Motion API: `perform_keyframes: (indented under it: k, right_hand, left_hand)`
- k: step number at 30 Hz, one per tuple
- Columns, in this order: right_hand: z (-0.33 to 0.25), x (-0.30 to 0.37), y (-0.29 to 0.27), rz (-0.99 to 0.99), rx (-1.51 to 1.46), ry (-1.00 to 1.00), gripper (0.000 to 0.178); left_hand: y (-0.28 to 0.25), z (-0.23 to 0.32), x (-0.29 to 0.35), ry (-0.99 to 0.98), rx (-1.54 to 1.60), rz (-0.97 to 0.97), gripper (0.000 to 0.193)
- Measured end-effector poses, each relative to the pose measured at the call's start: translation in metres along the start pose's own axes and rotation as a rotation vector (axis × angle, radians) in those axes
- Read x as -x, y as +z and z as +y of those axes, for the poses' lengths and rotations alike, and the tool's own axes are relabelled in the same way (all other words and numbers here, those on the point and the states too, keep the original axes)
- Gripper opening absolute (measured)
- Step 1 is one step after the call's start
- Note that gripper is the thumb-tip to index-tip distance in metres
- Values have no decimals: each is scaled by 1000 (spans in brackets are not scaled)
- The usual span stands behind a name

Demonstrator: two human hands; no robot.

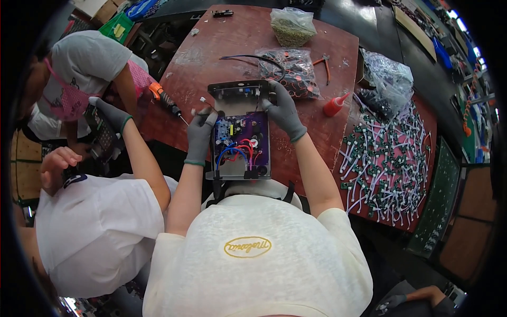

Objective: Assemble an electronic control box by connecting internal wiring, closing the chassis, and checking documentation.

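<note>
An open metal housing point(241, 169) rests in front of me at the table's near edge. It holds a purple circuit board point(248, 127) with blue wires point(228, 153) and red wires point(248, 145). A black panel point(237, 90) stands tilted at its far end. My right hand point(285, 113), in a grey glove, grips that panel's right end. Beside the housing's left wall, my gloved left hand point(198, 138) has its fingers pinched together; what lies between them is unclear. Close to its fingertips shows a small white connector point(203, 99).
An orange-black screwdriver point(166, 100) lies left. Farther off are bagged parts point(290, 71), a bag of greenish pieces point(292, 31), orange-handled pliers point(323, 68) and a red bottle point(334, 106). Several small wired boards point(388, 164) cover the right side. Co-workers point(100, 227) work at left.
</note>
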State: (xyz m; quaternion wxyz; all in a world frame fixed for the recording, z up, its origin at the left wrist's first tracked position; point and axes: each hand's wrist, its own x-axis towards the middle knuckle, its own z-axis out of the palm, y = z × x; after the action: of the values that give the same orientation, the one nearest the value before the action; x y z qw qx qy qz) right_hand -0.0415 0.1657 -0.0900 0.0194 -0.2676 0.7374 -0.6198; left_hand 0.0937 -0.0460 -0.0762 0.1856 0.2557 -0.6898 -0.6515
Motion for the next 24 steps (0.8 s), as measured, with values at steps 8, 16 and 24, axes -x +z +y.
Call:
perform_keyframes:
  k: [8,16,24]
  right_hand:
    - [1,1,-1,-13,-7,30,49]
    - [-27,1,-6,191,328,-107,38]
    - [-119,-4,17,37,461,-339,17]
  left_hand:
    - [7,43,-15,28,74,-114,18]
    - [-11,5,-4,165,109,-69,33]
    - [-32,6,20,-161,-1,-341,36]
